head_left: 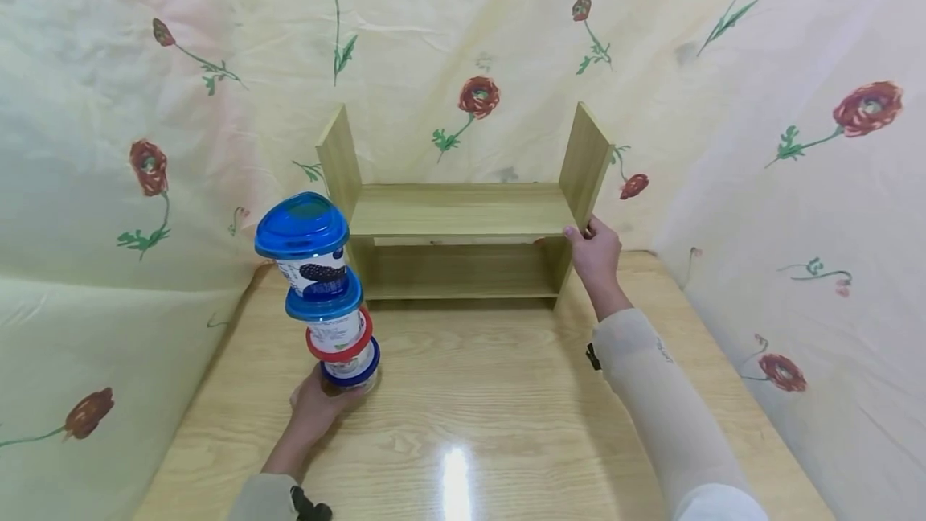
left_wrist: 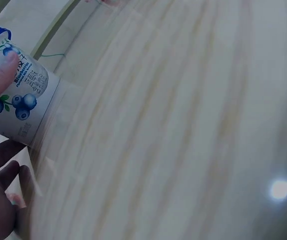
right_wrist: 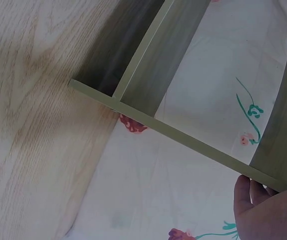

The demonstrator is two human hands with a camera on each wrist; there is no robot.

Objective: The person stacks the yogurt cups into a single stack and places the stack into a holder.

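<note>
My left hand [head_left: 321, 408] holds a stack of several plastic tubs from below, its fingers and thumb round the lowest tub [head_left: 352, 368]. That tub has a dark blue lid; in the left wrist view its side [left_wrist: 26, 105] shows printed blueberries, with my thumb pressed against it. Above sit a red-lidded tub [head_left: 338, 336], a blue-lidded tub and a larger blue-topped tub [head_left: 302, 225]. The stack leans left. My right hand [head_left: 597, 256] grips the right side panel of a small wooden shelf [head_left: 463, 211] at the height of its upper board.
The shelf has two boards between upright side panels [head_left: 340, 155] and stands near the back of the wood-grain table [head_left: 463, 392]. Flower-printed cloth [head_left: 448, 38] hangs behind and at both sides. A bright light reflection lies on the table's front.
</note>
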